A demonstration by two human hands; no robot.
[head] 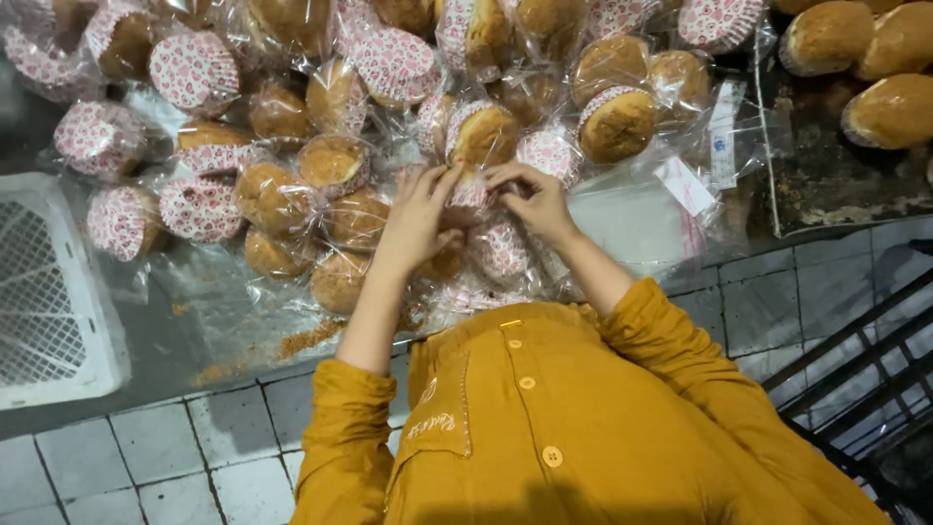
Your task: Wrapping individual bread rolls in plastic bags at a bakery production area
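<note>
Pile of round brown buns in red-patterned paper cups, each in clear plastic wrap (330, 165), lying across grey metal tabletop (194, 321). White plastic lattice crate (53, 292) sitting at table's left edge. Unwrapped golden buns (875, 58) resting on dark tray, top right. Crumbs (306, 338) lying near table edge. Pale tiled floor (155, 447) showing below.

warm overhead light, glare on the plastic wraps (622, 209); hands (476, 209) slightly blurred, edges bowed.

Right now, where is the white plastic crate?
In the head view, the white plastic crate sits at the far left edge of the table, left of the pile of bagged cakes and the left hand.
</note>
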